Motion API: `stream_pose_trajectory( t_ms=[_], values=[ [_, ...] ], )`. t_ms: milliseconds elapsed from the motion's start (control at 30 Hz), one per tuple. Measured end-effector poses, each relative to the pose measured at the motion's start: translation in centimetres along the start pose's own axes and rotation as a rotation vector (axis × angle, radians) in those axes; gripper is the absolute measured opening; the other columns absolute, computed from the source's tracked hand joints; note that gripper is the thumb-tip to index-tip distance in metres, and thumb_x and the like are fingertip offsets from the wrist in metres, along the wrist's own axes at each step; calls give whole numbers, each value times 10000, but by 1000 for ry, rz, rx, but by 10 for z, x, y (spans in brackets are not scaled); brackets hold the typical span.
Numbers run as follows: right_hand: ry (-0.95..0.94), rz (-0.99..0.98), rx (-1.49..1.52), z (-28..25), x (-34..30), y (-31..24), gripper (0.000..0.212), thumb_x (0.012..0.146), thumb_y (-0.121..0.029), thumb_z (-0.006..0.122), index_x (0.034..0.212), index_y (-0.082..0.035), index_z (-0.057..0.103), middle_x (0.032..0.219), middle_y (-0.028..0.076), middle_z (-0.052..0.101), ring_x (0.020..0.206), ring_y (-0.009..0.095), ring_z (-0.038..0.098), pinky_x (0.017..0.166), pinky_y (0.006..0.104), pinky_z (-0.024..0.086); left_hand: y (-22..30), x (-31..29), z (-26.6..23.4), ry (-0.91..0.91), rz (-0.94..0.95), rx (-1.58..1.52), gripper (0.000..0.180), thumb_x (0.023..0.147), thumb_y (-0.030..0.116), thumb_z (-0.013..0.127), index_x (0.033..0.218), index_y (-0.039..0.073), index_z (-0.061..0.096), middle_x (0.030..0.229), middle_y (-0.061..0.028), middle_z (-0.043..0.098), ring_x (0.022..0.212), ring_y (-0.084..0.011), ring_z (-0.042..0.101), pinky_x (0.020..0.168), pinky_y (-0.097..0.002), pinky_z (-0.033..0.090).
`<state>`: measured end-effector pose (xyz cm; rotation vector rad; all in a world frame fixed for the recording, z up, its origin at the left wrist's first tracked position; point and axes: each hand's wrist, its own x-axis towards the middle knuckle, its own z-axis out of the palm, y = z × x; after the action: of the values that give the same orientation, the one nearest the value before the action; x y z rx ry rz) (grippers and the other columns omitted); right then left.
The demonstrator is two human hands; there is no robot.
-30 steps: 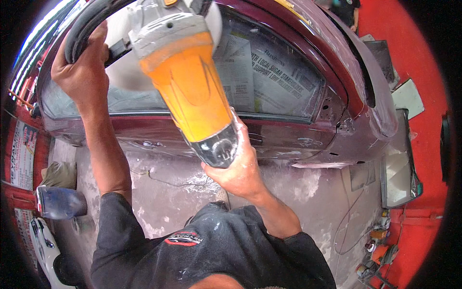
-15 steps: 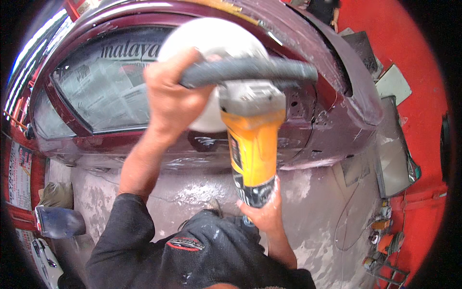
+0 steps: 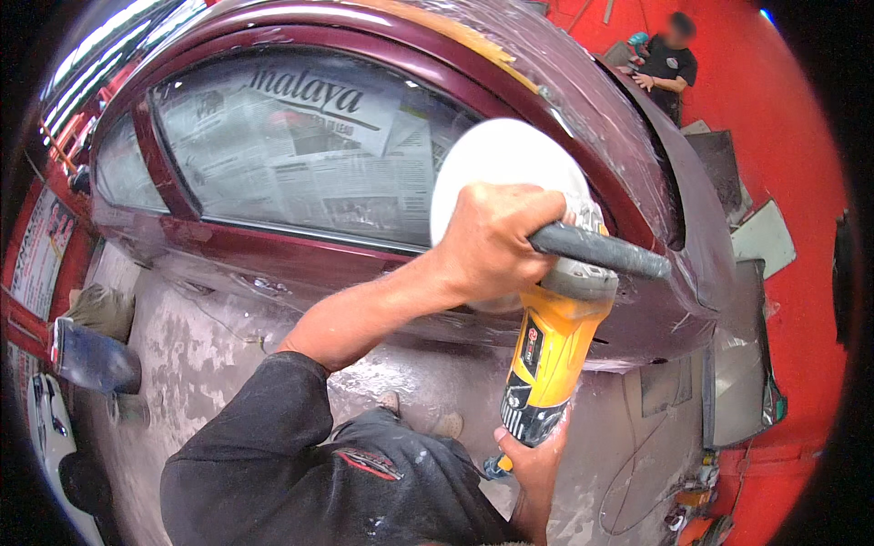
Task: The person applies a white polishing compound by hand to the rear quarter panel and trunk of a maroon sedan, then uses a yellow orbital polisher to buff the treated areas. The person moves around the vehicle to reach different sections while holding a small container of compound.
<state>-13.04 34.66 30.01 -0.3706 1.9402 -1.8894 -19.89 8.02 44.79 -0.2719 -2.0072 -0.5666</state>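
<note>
A yellow and black power polisher [image 3: 551, 350] with a round white pad [image 3: 505, 164] is held in front of a maroon car [image 3: 300, 282]. My left hand [image 3: 496, 238] is wrapped round its black bow-shaped front handle [image 3: 619, 253]. Lower down, my right hand [image 3: 535, 453] grips the dark rear end of the body. The pad overlaps the rear edge of the side window [image 3: 319, 173] and the panel beside it; I cannot tell whether it touches the car. Newspaper covers the window glass.
A co-worker [image 3: 669, 68] in dark clothes stands beyond the car with a teal tool. Panels [image 3: 765, 238] lean by the red floor area at the right. A cord [image 3: 628, 473] loops over the floor. A blue container [image 3: 96, 355] stands at the left, near a white car part [image 3: 55, 437].
The polisher, with both my hands still on it, has moved right and lower in view. The view has shifted too, so more of the window and the co-worker now show.
</note>
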Motion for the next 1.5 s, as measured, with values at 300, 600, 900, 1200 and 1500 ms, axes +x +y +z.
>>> stream_pose_trajectory(
  t_ms=[300,600,900,1200,1500],
  values=[
    [-244,-229,-22,107,45,-46,964,719,-18,811,1497,22,243,1325,191,558,1236,275,559,1056,392,442,-54,-1,-151,154,120,452,198,733,48,778,921,39,716,717,-91,673,628,-276,664,581,-363,509],
    [-344,-355,-99,167,63,-68,1075,702,-58,831,1552,-19,174,1403,269,528,1291,346,559,1061,402,449,-94,5,-233,384,-119,173,347,789,11,833,1079,-111,686,920,-86,741,815,-107,680,724,-223,544],
    [-128,-163,-5,86,31,0,942,691,-49,837,1457,38,296,1342,173,544,1262,238,533,1082,386,404,-35,5,-103,7,73,211,157,767,46,776,748,24,622,620,-94,570,547,-115,555,537,-279,440],
    [63,54,115,13,-1,74,875,678,-60,850,1399,28,362,1254,156,567,1152,236,574,999,386,462,-3,-25,40,-262,14,-102,209,699,55,768,686,40,560,610,-145,544,554,-313,597,511,-387,444],
    [13,-30,57,11,7,28,996,636,-80,865,1436,87,297,1289,187,535,1176,264,550,1029,399,436,5,4,-13,-68,49,-26,162,715,71,745,706,55,584,616,-106,563,560,-304,608,506,-385,459]
  ],
)
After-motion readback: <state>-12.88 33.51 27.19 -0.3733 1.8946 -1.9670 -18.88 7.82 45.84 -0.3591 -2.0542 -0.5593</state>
